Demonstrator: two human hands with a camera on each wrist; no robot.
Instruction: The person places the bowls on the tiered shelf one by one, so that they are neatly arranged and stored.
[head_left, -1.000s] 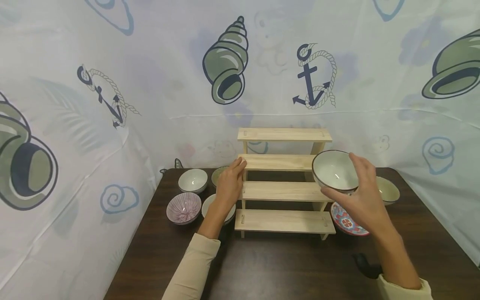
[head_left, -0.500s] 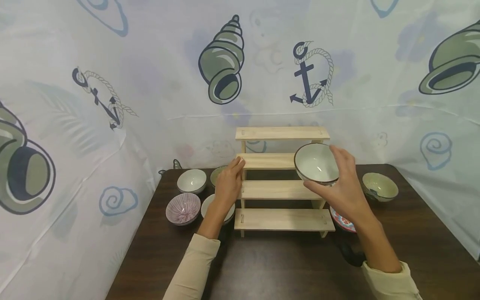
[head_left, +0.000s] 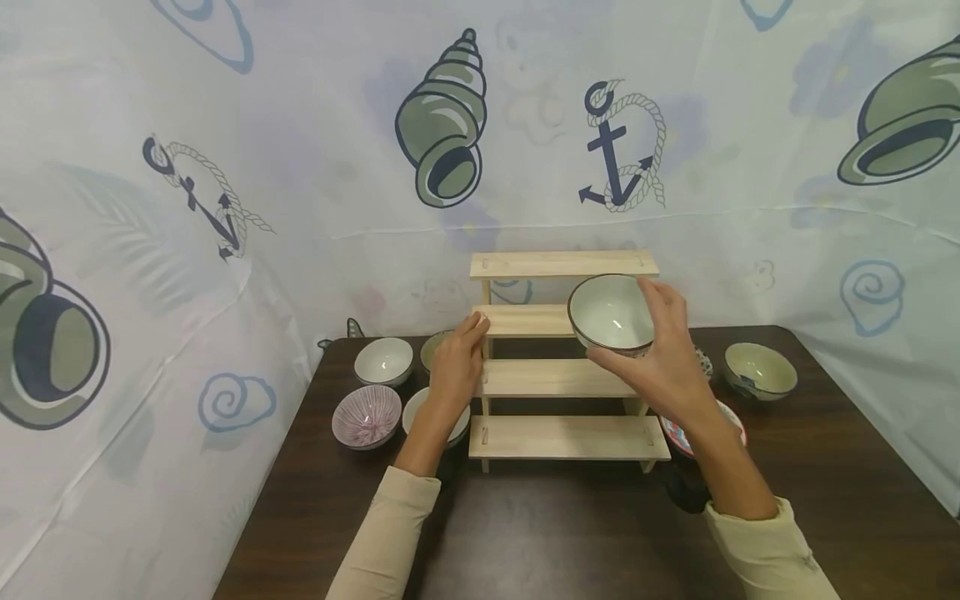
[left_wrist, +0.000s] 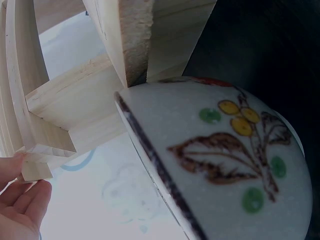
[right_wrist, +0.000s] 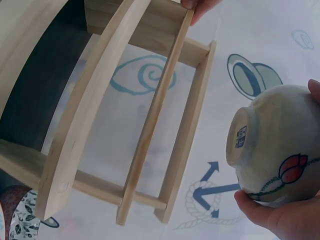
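Note:
My right hand grips a white bowl with a dark rim between thumb and fingers, raised in front of the upper steps of a four-step wooden display stand. In the right wrist view, the bowl's foot has a blue stamp and its side carries a red flower bud. My left hand pinches the left end of the stand's second step from the top; in the left wrist view the fingers curl round that board end. The bare steps show apart from where the bowl covers them.
Left of the stand are a white bowl, a purple-striped bowl, a green bowl, and a bowl with painted leaves under my left forearm. At right are a green bowl and a red-blue patterned bowl partly behind my wrist.
My right hand has carried the white bowl leftward and slightly up, from beside the stand's right end to in front of its upper steps. The left hand keeps its hold on the stand.

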